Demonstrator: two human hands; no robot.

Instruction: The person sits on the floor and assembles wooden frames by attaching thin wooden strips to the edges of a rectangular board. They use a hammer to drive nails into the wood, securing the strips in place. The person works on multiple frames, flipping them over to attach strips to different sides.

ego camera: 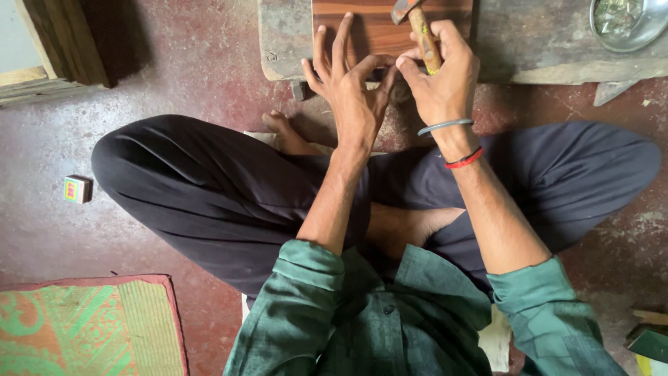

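Metal bowl (630,24) at 1 o'clock, cut off by the frame edge, sits on the worn wooden block (550,42); it holds pale greenish bits, too small to identify. No other container in view.

Hammer (421,31) at 12 o'clock: wooden handle with green smears, metal head at the top edge, over the reddish-brown board (376,28). Board lies on the same wooden block.

Right hand (442,73): wrapped around the lower hammer handle, thumb and index pinched toward the left. 2 bangles on the wrist, 1 grey, 1 red.

Left hand (351,87): just left of the right hand, touching it at the fingertips. Thumb and index meet in a pinch, other 3 fingers fanned up over the board's near edge. Whether anything sits inside the pinch, I cannot tell; too small.

So the hammer is in the right hand, just to the right of the left hand's pinch, handle tilted up and left.

Person sits cross-legged on the red floor (209,76), dark trousers, green shirt. Small coloured box (77,189) at 9 o'clock, well apart from both hands. Woven mat (87,327) at 8 o'clock.
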